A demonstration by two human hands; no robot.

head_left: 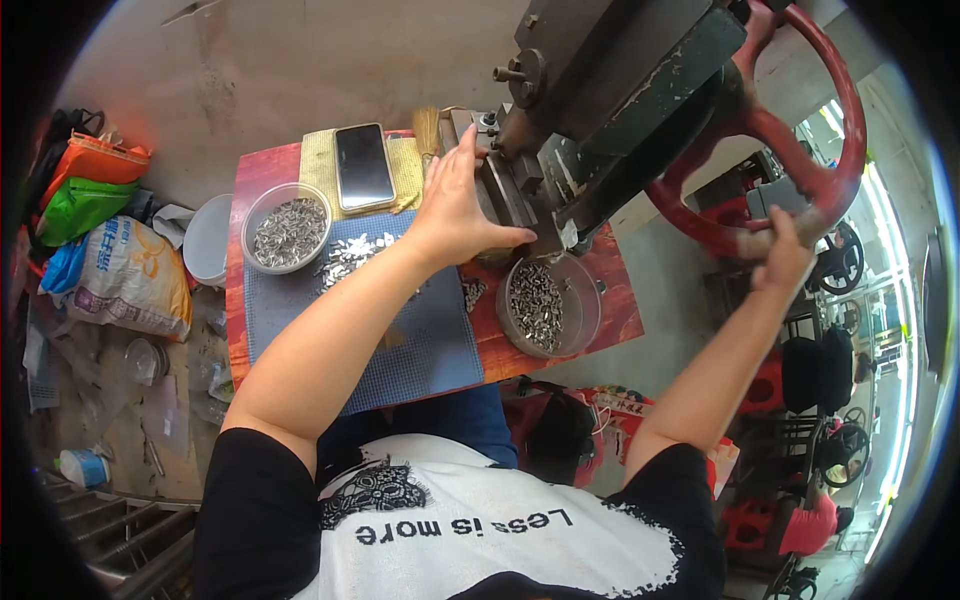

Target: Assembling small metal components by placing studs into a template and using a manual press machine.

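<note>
My left hand (455,205) reaches to the bed of a dark hand press (515,195), fingers stretched out and thumb held well apart. Its fingertips are beside the metal block under the ram; whether they touch a small part there I cannot tell. My right hand (785,255) is closed on the lower rim of the press's red handwheel (845,180). Below the press stands a clear round tub (590,300) of small metal parts. Left of my left forearm, small silvery-white pieces (352,258) lie loose on a blue ribbed mat (425,345).
Another clear tub (247,235) of small metal parts stands at the table's left. A phone (364,165) lies on a yellow cloth (320,160), near a brush (427,130). Bags (135,270) and a white bucket (208,240) are on the left. Other handwheel presses (840,255) stand right.
</note>
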